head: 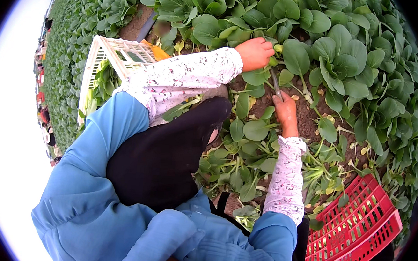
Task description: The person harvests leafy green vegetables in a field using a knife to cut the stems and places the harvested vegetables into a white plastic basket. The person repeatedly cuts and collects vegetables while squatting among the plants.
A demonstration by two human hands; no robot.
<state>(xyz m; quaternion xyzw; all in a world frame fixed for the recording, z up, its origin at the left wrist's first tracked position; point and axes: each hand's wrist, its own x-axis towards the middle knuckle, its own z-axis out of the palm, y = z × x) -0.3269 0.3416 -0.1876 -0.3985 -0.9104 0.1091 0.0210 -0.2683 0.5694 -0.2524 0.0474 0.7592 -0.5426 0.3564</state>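
Observation:
My left hand (pixel 255 54) is curled around a leafy bok choy plant at the edge of the uncut row. Pale green stalk bases (pixel 274 61) show beside its knuckles, and the fingertips are hidden. In my right hand (pixel 286 108) is the handle end of a narrow metal blade (pixel 275 82), probably a knife. The blade points up towards the stalks by my left hand, its tip hard to make out. Between my hands and below them, loose leaves (pixel 255 130) lie on brown soil (pixel 263 105).
A white plastic crate (pixel 90 64) holding bok choy stands at left, with an orange cloth (pixel 157 51) at its far edge. At lower right a red plastic crate (pixel 355 220) sits tilted. Dense bok choy (pixel 344 63) grows ahead and right. Distant people line the field's left edge.

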